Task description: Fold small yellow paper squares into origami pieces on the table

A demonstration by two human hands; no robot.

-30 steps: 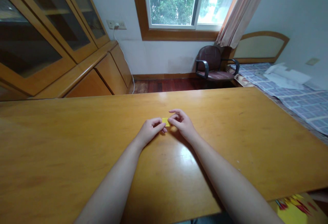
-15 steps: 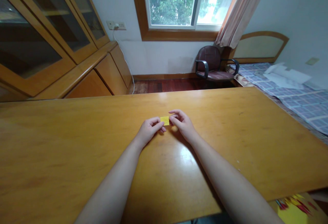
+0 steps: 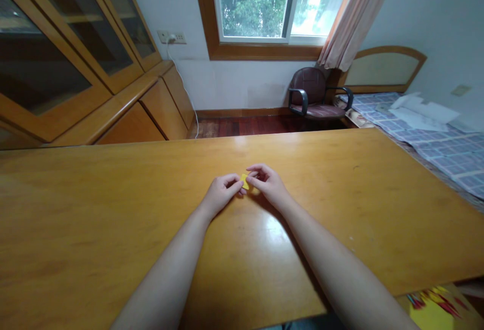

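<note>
A small yellow piece of paper (image 3: 245, 181) is held between my two hands, just over the middle of the wooden table (image 3: 113, 229). My left hand (image 3: 224, 190) pinches its left side between thumb and fingers. On the other side, my right hand (image 3: 267, 183) grips the paper with thumb and index finger, while the other fingers are partly hidden. The paper looks tilted, and fingers cover parts of its edges. Whether it is folded cannot be made out.
Below the table's near right edge lie yellow paper and several red and yellow pieces (image 3: 434, 305). Beyond the table stand a dark red armchair (image 3: 312, 93) and a bed with a checked cover (image 3: 446, 148). Glass-door cabinets (image 3: 102, 83) line the left wall.
The yellow paper has turned and less of it shows between the hands. My right hand has come slightly closer to the left, its thumb now farther over the paper.
</note>
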